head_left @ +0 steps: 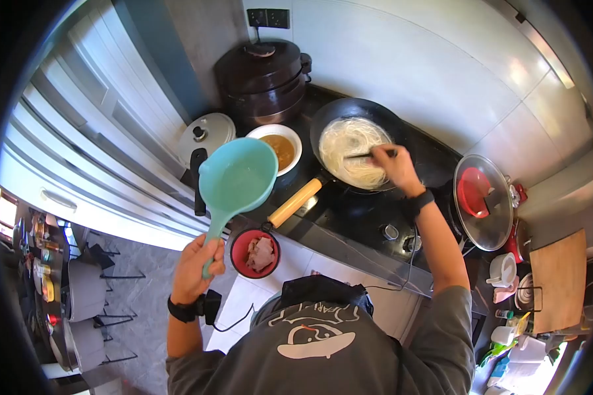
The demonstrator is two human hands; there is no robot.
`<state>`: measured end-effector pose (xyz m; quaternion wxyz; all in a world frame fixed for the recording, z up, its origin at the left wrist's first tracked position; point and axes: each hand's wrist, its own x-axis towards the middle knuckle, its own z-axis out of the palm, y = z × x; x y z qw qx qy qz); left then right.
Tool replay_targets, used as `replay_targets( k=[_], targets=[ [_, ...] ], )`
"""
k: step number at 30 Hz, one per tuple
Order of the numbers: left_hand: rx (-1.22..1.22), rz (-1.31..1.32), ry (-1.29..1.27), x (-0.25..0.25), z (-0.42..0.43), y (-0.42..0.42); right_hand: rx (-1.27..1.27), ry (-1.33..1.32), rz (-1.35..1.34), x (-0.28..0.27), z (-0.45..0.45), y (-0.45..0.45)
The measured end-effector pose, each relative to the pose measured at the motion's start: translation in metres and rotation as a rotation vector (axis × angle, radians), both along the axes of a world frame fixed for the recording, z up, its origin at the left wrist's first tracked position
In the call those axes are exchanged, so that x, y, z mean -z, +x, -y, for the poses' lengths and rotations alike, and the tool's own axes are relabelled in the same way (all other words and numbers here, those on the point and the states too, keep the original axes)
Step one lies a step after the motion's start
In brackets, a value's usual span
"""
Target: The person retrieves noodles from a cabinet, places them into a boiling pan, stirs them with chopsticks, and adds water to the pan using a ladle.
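Note:
My left hand [201, 263] is closed around the handle of a turquoise water scoop [238, 174], raised in front of the counter edge. Its bowl overlaps part of a white bowl [296, 139] with brown liquid in it. Over the wok [357, 106], my right hand [396, 168] grips dark chopsticks [360, 156], their tips among pale noodles [349, 133] in liquid. The wok's wooden handle [296, 203] points towards me. Below that handle is a round red-lined container [236, 258] with pale pinkish pieces [261, 253] that look like meat.
A large dark lidded pot [260, 82] stands at the back left, beside a grey lid [211, 131]. On the right, a glass lid [497, 224] leans over a red item. Farther right are a wooden cutting board [559, 280] and a white cup [503, 268].

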<state>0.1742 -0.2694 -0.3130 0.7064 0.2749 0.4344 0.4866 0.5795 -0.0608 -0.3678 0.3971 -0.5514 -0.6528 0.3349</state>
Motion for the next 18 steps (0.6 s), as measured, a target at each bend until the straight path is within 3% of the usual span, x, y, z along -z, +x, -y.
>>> replay_targets(
  k=[2, 5, 7, 11, 13, 15, 17, 18],
  targets=[
    [-0.08, -0.043, -0.031, 0.014, 0.022, -0.005, 0.125, 0.057, -0.146, 0.009, -0.025, 0.005],
    [-0.139, -0.036, -0.074, 0.035, 0.049, -0.009, 0.267, 0.216, 0.255, 0.02, -0.03, 0.016],
    [-0.152, 0.014, -0.092, 0.049, 0.06, -0.015, 0.113, 0.283, 0.366, 0.011, -0.01, 0.0],
    [-0.11, -0.017, -0.14, 0.072, 0.067, -0.014, 0.061, 0.035, 0.071, -0.001, -0.015, -0.002],
    [-0.11, -0.05, -0.139, 0.085, 0.064, -0.015, 0.204, 0.159, 0.083, 0.016, -0.031, 0.015],
    [-0.099, -0.007, -0.134, 0.102, 0.061, -0.015, 0.266, 0.219, 0.352, 0.017, -0.026, 0.023],
    [-0.099, -0.037, -0.127, 0.116, 0.054, -0.015, 0.144, 0.171, 0.359, 0.013, -0.008, 0.017],
    [-0.1, -0.067, -0.125, 0.124, 0.05, -0.013, 0.102, 0.019, 0.248, -0.002, 0.005, 0.005]
  ],
)
